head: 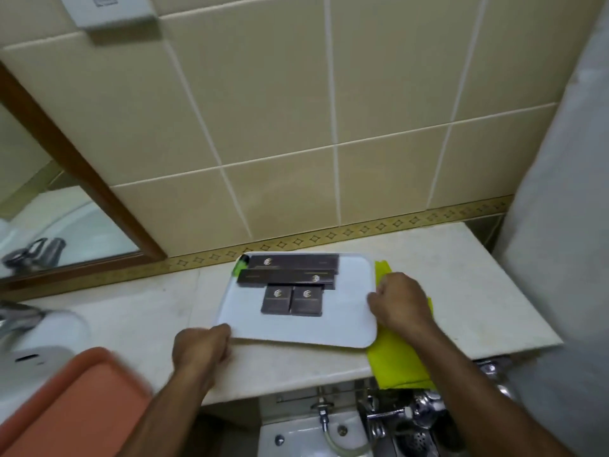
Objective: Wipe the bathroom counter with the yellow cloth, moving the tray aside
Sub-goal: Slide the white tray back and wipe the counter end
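A white tray [346, 328] lies on the cream counter [148, 311] near the tiled wall. It carries several dark boxes [291, 285] and a small green item [240, 266] at its back left corner. My left hand [201, 349] grips the tray's front left corner. My right hand [400, 300] holds the tray's right edge. The yellow cloth [395, 364] lies on the counter under my right hand and forearm, partly under the tray, and hangs over the front edge.
An orange tray [75, 407] sits at the lower left over a white sink [33, 357] with a chrome tap [16, 319]. A wood-framed mirror [66, 222] is at left. Below the counter are chrome pipes [412, 417]. A white curtain [560, 225] stands at right.
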A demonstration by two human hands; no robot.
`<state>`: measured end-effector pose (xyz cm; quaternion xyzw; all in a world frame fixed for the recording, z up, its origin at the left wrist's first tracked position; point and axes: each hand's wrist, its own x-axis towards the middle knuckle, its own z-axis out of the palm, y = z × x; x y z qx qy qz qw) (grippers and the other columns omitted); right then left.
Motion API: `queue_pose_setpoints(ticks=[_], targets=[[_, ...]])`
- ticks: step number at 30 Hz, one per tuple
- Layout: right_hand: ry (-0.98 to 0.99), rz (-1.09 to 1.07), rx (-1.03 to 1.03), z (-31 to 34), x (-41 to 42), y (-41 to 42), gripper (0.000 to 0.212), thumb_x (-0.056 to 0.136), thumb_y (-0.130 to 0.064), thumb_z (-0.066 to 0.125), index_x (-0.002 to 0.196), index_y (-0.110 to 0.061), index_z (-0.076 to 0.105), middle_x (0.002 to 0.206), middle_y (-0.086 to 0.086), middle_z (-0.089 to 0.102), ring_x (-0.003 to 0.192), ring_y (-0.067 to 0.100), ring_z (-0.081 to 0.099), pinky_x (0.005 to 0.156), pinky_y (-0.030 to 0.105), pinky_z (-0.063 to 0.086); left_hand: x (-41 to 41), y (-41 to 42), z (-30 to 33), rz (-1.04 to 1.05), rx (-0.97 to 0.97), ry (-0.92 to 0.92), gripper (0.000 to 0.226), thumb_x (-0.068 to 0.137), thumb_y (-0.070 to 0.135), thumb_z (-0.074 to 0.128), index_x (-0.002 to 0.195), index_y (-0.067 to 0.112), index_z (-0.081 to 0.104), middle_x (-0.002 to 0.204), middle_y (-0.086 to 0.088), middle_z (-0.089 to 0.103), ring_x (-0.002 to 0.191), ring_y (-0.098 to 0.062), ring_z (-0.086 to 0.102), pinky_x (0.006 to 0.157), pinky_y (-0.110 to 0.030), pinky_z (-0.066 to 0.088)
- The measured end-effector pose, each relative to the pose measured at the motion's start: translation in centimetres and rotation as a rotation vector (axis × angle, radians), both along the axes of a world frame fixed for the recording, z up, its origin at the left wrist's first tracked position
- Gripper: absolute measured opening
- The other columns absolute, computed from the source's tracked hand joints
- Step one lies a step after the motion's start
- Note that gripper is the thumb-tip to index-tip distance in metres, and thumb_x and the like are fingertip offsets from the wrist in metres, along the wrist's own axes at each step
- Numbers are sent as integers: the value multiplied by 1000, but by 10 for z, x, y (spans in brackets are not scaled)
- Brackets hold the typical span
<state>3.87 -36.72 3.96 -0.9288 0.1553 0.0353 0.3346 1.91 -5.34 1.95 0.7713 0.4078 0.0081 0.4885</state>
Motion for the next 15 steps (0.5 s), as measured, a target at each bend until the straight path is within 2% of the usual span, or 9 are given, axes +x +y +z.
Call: queue_pose_setpoints(ticks=[3, 5, 7, 9, 11, 13, 15], targets=[[51, 61, -54, -12, 24, 36, 29, 78, -16, 60, 58, -16, 39, 85, 14, 66, 89, 35, 64, 59, 27, 34, -4, 28, -14, 83, -64, 59, 16, 65, 13, 70, 63, -2, 69, 46, -11, 67, 48, -28, 68, 56, -28, 51], [72, 66, -71, -18, 40, 48, 21, 79, -14, 61, 64, -12, 45, 100, 16, 69, 96, 35, 65, 63, 27, 36, 0, 33, -21, 108, -126, 66, 12, 63, 8, 68, 61, -4, 68, 45, -13, 66, 44, -28, 66, 58, -31, 51], [82, 58, -126, -24, 55, 55, 7, 80, -15, 62, 83, -9, 60, 108, 15, 69, 101, 34, 65, 67, 27, 41, 9, 35, -24, 117, -158, 65, 12, 62, 6, 67, 63, -6, 67, 44, -13, 64, 48, -30, 67, 64, -36, 53], [87, 41, -172, -31, 69, 58, 19, 82, -15, 62, 98, -6, 65, 113, 15, 69, 106, 33, 64, 75, 29, 48, 20, 36, -25, 115, -150, 58, 10, 62, 5, 67, 61, -5, 65, 42, -12, 64, 50, -30, 67, 67, -41, 57], [79, 19, -199, -36, 80, 60, 22, 82, -15, 62, 102, -7, 66, 115, 14, 69, 108, 32, 64, 82, 31, 52, 27, 35, -24, 92, -99, 76, 13, 60, 4, 65, 48, -1, 63, 41, -13, 63, 44, -29, 64, 60, -37, 56], [58, -1, -203, -38, 89, 62, 22, 80, -14, 61, 100, -8, 67, 112, 13, 70, 106, 32, 65, 82, 32, 53, 29, 35, -26, 51, -42, 108, 24, 59, 6, 65, 36, 5, 58, 41, -14, 63, 38, -27, 58, 52, -29, 48], [44, -15, -202, -40, 93, 64, 21, 79, -13, 61, 99, -9, 68, 111, 13, 70, 104, 32, 66, 81, 32, 54, 28, 34, -23, 11, 14, 136, 25, 64, 10, 69, 42, 3, 60, 43, -14, 65, 40, -29, 62, 53, -29, 48]])
